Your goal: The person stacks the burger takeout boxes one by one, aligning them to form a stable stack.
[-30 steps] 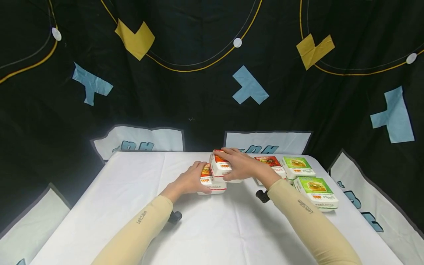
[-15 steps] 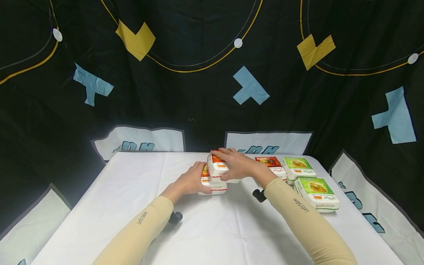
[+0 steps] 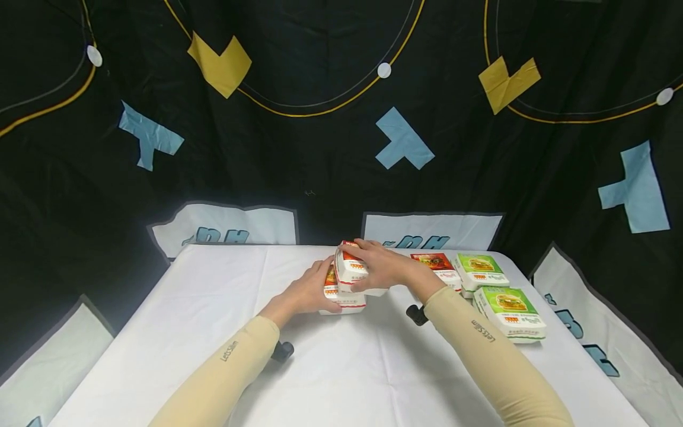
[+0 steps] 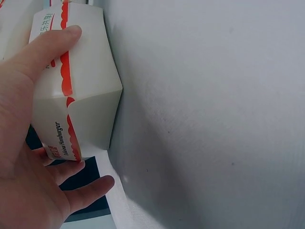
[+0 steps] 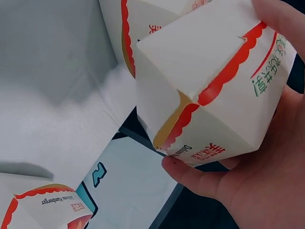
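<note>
Two white paper hamburger boxes with red printed tops are in the middle of the head view. My left hand [image 3: 305,289] grips the lower box [image 3: 344,303], which rests on the table. In the left wrist view its thumb presses the front of that box [image 4: 93,71] and some fingers reach behind the far side. My right hand [image 3: 384,265] grips the upper box [image 3: 349,274], slightly tilted, over the lower one. The right wrist view has this upper box [image 5: 190,67] between thumb and fingers, its flap edged in scalloped red. Whether the two boxes touch I cannot tell.
At the table's right stand a red-topped hamburger box [image 3: 434,264] and two green-topped ones, one farther back [image 3: 480,270] and one nearer [image 3: 510,311]. White cloth covers the table [image 3: 341,373]. A black curtain [image 3: 320,166] hangs behind it.
My right hand has shifted the upper box slightly left over the lower one, then moved barely at all. The left hand and lower box keep their place.
</note>
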`<state>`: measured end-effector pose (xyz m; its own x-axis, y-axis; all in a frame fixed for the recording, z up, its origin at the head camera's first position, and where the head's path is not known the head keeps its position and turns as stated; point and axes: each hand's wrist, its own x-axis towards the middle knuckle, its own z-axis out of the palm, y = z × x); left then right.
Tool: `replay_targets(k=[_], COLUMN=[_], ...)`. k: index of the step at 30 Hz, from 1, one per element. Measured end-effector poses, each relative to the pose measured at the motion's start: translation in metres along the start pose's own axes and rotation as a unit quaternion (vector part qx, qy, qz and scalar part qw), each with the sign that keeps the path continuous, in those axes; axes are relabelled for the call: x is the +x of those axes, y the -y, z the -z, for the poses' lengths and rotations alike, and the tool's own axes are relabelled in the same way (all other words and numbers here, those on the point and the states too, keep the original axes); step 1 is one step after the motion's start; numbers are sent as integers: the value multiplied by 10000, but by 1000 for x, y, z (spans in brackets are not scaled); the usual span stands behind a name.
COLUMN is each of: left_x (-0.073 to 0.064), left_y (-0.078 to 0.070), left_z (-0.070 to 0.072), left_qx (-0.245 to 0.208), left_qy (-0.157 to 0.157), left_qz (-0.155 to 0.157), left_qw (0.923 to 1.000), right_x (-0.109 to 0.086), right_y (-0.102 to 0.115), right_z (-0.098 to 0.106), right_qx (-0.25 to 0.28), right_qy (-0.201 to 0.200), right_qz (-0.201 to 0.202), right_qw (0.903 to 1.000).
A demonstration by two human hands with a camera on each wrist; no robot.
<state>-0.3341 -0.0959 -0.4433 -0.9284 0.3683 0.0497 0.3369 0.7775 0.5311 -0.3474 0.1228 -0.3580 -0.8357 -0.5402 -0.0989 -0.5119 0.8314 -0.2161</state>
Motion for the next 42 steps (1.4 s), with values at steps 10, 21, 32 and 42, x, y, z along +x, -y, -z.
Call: replay_targets(k=[10,21,32,42], left_x=[-1,-2,-4,0], left_y=[-2,-3,3,6], left_z=[-1,1,4,8], left_qx=[38,-325,-1158,-1828], left_qy=[11,-27,200,285], left_qz=[24,-40,-314,-397], left_qw=[10000,9995,9926,9819], right_x=[2,3,7,11], right_y=[-1,7,13,14], right_z=[-4,-3,-6,-7], right_qx=[-71,-298,-438,5], right_qy=[-139,-196,-237,-489], right_qz=[172,380,324,256], right_qw=[9997,9986,9982,9985])
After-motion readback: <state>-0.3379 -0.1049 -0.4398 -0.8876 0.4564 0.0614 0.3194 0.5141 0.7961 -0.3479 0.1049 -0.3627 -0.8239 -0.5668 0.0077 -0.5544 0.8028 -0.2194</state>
